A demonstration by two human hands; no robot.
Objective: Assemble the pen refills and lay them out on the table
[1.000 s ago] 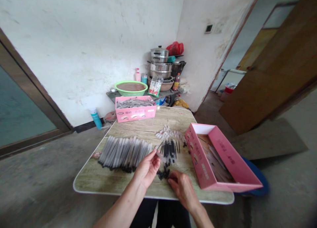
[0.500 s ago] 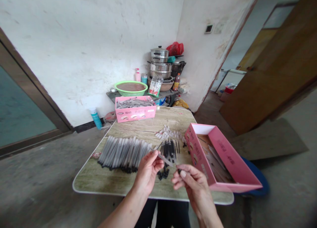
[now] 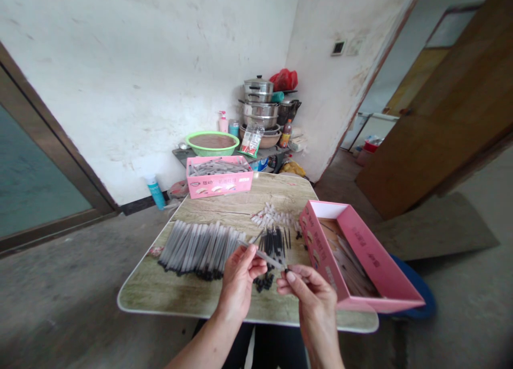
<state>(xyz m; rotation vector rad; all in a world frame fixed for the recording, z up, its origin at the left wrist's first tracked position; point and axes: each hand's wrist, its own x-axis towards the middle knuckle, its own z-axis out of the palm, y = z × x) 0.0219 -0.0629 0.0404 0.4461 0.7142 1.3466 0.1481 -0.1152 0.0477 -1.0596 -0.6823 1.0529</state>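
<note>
My left hand (image 3: 238, 277) pinches a translucent pen barrel (image 3: 267, 258) between thumb and fingers, its free end slanting down to the right. At that end, my right hand (image 3: 311, 291) grips a small black pen plug (image 3: 286, 271) with thumb and forefinger. The plug meets the barrel's tip; whether it sits inside I cannot tell. Left of my hands lies a row of similar barrels (image 3: 200, 246) with black ends. Just beyond my hands are black pen refills (image 3: 276, 241), and loose black plugs (image 3: 264, 281) lie partly behind my left fingers.
Small whitish pieces (image 3: 272, 215) lie scattered mid-table. A pink box (image 3: 219, 186) full of barrels stands at the table's back edge. A larger pink box (image 3: 371, 241) with thin pale pieces is on the right. Behind are a green basin (image 3: 212, 150) and stacked pots (image 3: 259, 110).
My right hand has moved slightly left and brought the black plug up to the barrel's end. The barrel has shifted slightly towards it.
</note>
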